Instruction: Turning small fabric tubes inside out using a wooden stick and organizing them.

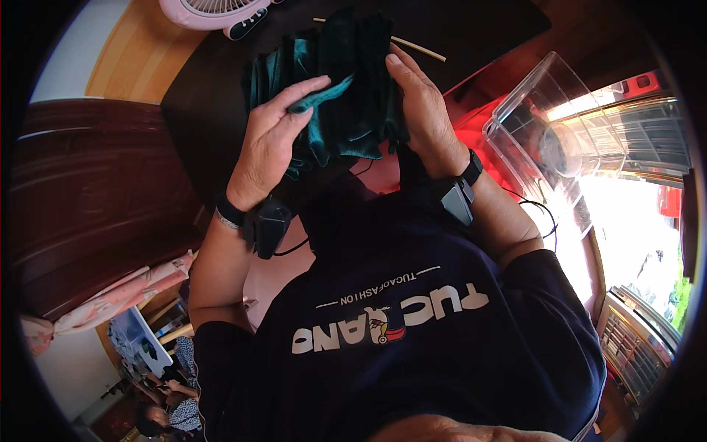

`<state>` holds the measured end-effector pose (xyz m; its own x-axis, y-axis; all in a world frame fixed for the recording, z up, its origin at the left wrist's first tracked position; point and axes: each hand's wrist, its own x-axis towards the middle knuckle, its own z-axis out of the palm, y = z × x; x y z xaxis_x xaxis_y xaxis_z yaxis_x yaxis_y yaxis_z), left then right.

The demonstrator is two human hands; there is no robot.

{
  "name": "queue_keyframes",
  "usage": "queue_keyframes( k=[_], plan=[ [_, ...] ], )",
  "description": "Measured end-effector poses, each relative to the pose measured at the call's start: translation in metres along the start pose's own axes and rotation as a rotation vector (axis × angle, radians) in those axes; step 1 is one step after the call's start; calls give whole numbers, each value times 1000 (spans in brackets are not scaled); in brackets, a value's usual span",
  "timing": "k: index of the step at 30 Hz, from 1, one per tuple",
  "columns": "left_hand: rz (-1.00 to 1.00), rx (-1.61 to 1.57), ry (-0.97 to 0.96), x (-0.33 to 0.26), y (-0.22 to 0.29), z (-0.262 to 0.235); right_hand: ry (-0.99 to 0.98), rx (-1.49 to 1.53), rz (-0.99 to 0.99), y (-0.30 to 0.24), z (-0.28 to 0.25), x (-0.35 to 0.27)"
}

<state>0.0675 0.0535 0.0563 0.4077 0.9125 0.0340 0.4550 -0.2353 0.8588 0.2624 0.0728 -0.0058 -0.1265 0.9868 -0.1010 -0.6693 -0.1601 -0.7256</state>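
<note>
A bundle of dark green velvet cloth (324, 96), gathered in many pleats or strips, is held up over the dark table's near edge. On its left side, my left hand (274, 140) pinches a teal fold between thumb and fingers. My right hand (423, 103) is pressed along the bundle's right edge, with its fingertips at the top corner and partly hidden behind the cloth. Both wrists wear black bands with small dark devices. Behind the bundle, a thin pale stick (418, 48) lies on the table, its middle covered by the cloth.
A pink fan (213, 16) stands at the far left of the black table (486, 29). To the right are a clear plastic bin (552, 118) and red material (479, 140). A dark wooden panel (103, 177) is on the left. People (173, 401) sit at the lower left.
</note>
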Motion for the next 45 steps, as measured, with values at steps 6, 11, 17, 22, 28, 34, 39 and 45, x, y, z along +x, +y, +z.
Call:
queue_keyframes(
  k=[6, 11, 17, 22, 28, 34, 39, 45],
  plan=[
    [-126, -680, 284, 16, -2, -16, 4, 29, 35, 0, -1, 1],
    [-57, -935, 319, 30, -12, -46, 15, -2, 10, 1, -2, 1],
    [14, -1109, 438, 27, -18, -89, 20, -52, 7, 0, 2, 0],
    [134, -1090, 625, 13, -21, -119, 7, -48, 7, 3, 1, 0],
    [133, -784, 730, -4, -41, -92, 33, -35, 0, 3, -2, 0],
    [-43, -338, 297, -63, -76, -53, 38, -96, 2, 4, 2, -1],
    [-5, -109, 268, -68, -67, -48, 31, -107, -19, 5, 2, 1],
    [-51, -302, 365, -70, -75, -67, 39, -113, -20, 6, 1, 1]
  ],
)
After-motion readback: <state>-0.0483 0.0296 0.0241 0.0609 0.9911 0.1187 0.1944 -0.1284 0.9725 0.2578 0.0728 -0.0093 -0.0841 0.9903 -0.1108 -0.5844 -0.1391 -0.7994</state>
